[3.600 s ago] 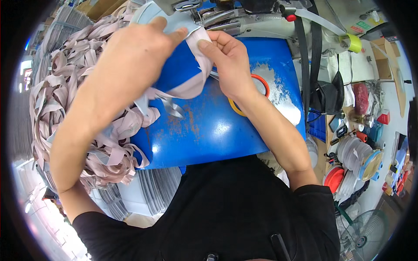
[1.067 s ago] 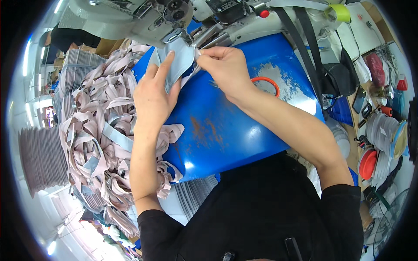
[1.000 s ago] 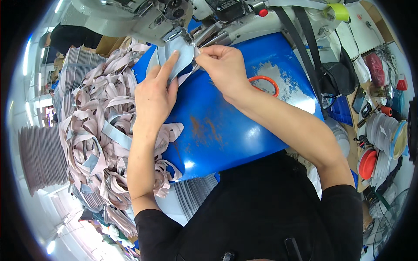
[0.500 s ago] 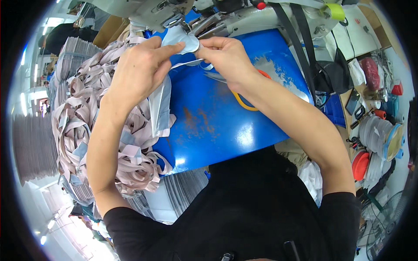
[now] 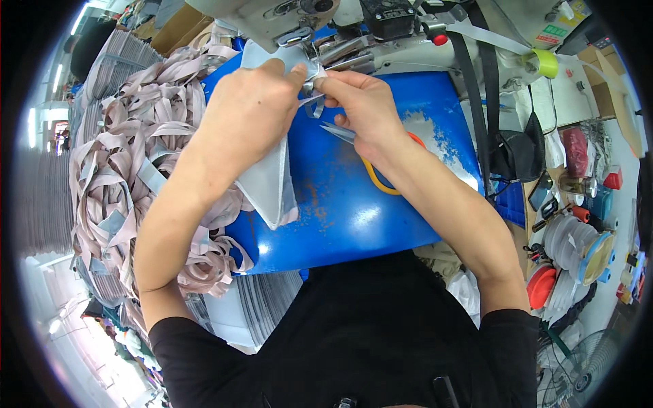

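Note:
A pale grey fabric piece [image 5: 269, 185] hangs from under my left hand [image 5: 253, 112] and lies over the blue work surface. My left fingers are closed on the fabric's upper part, close to the metal parts of a sewing machine [image 5: 320, 15]. My right hand [image 5: 367, 109] pinches the fabric's edge beside the left fingertips, where a narrow light strip [image 5: 314, 107] curls down. The exact pinch is partly hidden by the fingers. Scissors [image 5: 338, 132] with orange-yellow handles lie beneath my right hand and wrist, blades toward the left.
A large heap of pinkish-grey fabric strips [image 5: 102, 170] covers the left side, beside stacked grey sheets [image 5: 126, 64]. Black straps [image 5: 486, 88] hang at the right. Thread cones, a red lid [image 5: 542, 285] and a fan [image 5: 585, 370] stand farther right.
The view has shifted, so the machine shows more. My left hand has turned and come nearer my right, covering more of the fabric. The hanging fabric now spreads wider over the blue surface.

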